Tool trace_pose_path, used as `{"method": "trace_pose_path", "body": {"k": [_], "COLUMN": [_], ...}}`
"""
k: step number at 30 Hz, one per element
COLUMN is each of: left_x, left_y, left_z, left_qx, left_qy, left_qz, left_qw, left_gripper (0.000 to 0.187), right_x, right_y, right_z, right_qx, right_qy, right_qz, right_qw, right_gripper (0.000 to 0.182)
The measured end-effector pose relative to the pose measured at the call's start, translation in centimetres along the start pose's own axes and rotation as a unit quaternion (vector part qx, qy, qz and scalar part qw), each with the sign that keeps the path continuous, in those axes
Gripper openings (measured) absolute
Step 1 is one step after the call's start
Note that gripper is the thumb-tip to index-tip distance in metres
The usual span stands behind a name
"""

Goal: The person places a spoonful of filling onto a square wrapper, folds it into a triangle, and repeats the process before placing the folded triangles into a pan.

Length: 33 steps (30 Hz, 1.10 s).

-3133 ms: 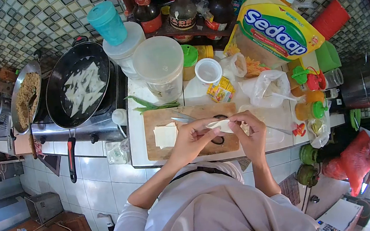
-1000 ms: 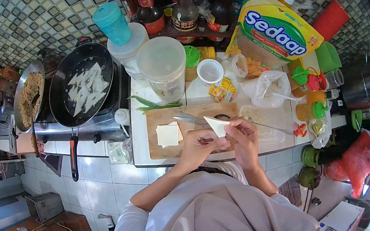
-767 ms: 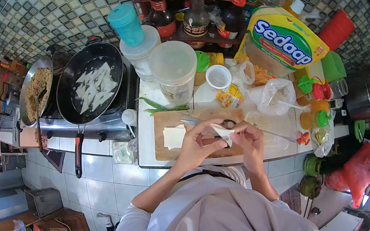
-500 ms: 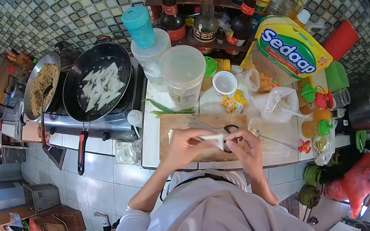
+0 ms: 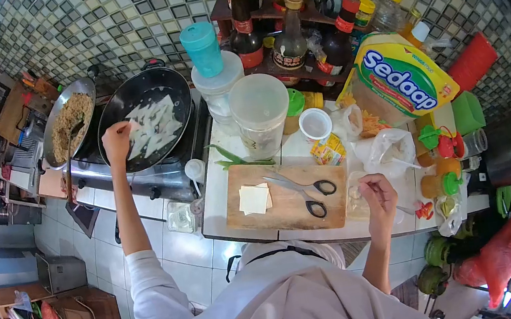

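My left hand reaches over the near-left rim of the black frying pan, fingers closed together beside the pale flat pieces lying in liquid there. Whatever those fingers hold, if anything, is hidden. On the wooden cutting board lies a small stack of thin square pastry sheets. Scissors with black handles rest on the board, blades pointing up-left. Off the board's right end hovers my right hand, its fingers curled in. I cannot make out anything in it.
A metal wok of brown crumbly food with a spatula sits left of the pan on the stove. Behind the board stand a clear tub, a white cup and a large Sedaap pouch. Bottles fill the rack behind.
My left hand has moved from above the board to the frying pan. My right hand has shifted right and down. The board's pastry stack and scissors are now uncovered; the view has shifted slightly.
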<state>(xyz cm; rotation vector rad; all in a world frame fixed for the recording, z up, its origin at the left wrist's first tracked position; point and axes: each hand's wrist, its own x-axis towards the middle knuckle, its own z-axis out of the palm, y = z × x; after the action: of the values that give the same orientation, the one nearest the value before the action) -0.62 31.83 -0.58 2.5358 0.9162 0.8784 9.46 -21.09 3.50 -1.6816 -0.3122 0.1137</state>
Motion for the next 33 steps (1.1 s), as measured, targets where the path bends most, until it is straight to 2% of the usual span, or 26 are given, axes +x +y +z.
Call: {"method": "trace_pose_path", "body": {"k": [1, 3, 4, 7, 10, 11, 12, 13, 14, 16, 17, 18, 19, 20, 21, 23, 24, 25, 29, 31, 33], "left_x": [0.4, 1.0, 1.1, 1.5, 1.1, 1.0, 0.6, 0.0, -0.7, -3.0, -4.6, -6.6, -8.6, -10.4, -12.0, -14.0, -15.2, -16.1, -17.6, -17.5, -17.5], "left_y": [-1.0, -3.1, -4.0, -6.1, -5.3, -4.5, -3.5, -2.3, -0.9, 3.1, 5.9, 8.1, 10.4, 11.0, 13.3, 16.4, 16.8, 17.1, 18.3, 18.2, 18.1], "left_z": [0.2, 0.7, 0.9, 1.2, 0.3, -0.2, -0.5, -0.8, -1.2, -2.9, -3.8, -4.0, -4.3, -3.5, -3.1, -2.6, -1.5, -0.5, 0.1, 0.3, 0.4], "left_qx": [-0.001, 0.173, 0.173, 0.312, 0.269, 0.210, 0.211, 0.129, 0.045, -0.067, -0.115, -0.218, -0.267, -0.281, -0.263, -0.214, -0.224, -0.233, -0.174, -0.151, -0.142], "left_qy": [0.000, -0.016, -0.018, 0.005, 0.049, 0.071, 0.067, 0.070, 0.073, -0.071, -0.159, -0.185, -0.226, -0.271, -0.253, -0.282, -0.251, -0.219, -0.235, -0.251, -0.261], "left_qz": [0.004, -0.048, -0.045, -0.076, -0.092, -0.088, -0.088, -0.057, -0.026, -0.051, -0.076, -0.066, -0.072, -0.060, 0.003, 0.042, 0.093, 0.146, 0.161, 0.168, 0.172], "left_qw": [1.000, 0.984, 0.984, 0.947, 0.957, 0.971, 0.971, 0.988, 0.996, 0.994, 0.978, 0.956, 0.934, 0.919, 0.931, 0.934, 0.937, 0.936, 0.943, 0.941, 0.939], "left_gripper": [0.014, 0.010, 0.010, 0.013, 0.014, 0.016, 0.016, 0.018, 0.021, 0.023, 0.022, 0.018, 0.014, 0.014, 0.019, 0.027, 0.033, 0.039, 0.045, 0.042, 0.041], "right_x": [0.0, 0.0, -0.1, -0.3, -0.5, -0.6, -0.7, -0.8, -1.0, -1.3, -1.4, -1.5, -1.7, -2.0, -2.5, -2.9, -3.0, -3.1, -3.2, -3.1, -3.0], "right_y": [0.0, 0.2, 0.3, 0.4, 0.3, 0.6, 1.0, 1.4, 1.8, 2.3, 2.5, 2.7, 2.9, 3.7, 5.0, 7.1, 7.9, 8.1, 8.5, 9.8, 9.5], "right_z": [-0.2, -0.7, -0.9, -1.2, -1.8, -2.4, -3.2, -4.2, -5.5, -8.4, -9.6, -10.7, -11.7, -12.8, -13.7, -15.4, -16.1, -16.3, -16.2, -16.9, -16.8], "right_qx": [0.007, 0.005, 0.002, 0.010, -0.013, -0.013, -0.041, -0.069, -0.071, -0.304, -0.308, -0.472, -0.616, -0.619, -0.620, -0.619, -0.531, -0.428, -0.370, -0.420, -0.403], "right_qy": [0.013, 0.025, 0.033, 0.054, 0.086, 0.087, 0.128, 0.167, 0.167, 0.282, 0.283, 0.325, 0.352, 0.349, 0.328, 0.303, 0.247, 0.185, 0.185, 0.159, 0.166], "right_qz": [0.005, 0.002, 0.000, 0.010, 0.010, 0.013, -0.005, -0.024, -0.021, -0.025, -0.023, -0.094, -0.162, -0.162, -0.127, -0.096, 0.000, 0.097, 0.158, 0.049, 0.084], "right_qw": [1.000, 1.000, 0.999, 0.998, 0.996, 0.996, 0.991, 0.983, 0.983, 0.910, 0.908, 0.814, 0.686, 0.685, 0.702, 0.718, 0.811, 0.879, 0.897, 0.892, 0.896], "right_gripper": [0.007, 0.007, 0.007, 0.006, 0.007, 0.007, 0.006, 0.005, 0.005, 0.011, 0.011, 0.015, 0.019, 0.019, 0.022, 0.025, 0.026, 0.027, 0.022, 0.019, 0.020]}}
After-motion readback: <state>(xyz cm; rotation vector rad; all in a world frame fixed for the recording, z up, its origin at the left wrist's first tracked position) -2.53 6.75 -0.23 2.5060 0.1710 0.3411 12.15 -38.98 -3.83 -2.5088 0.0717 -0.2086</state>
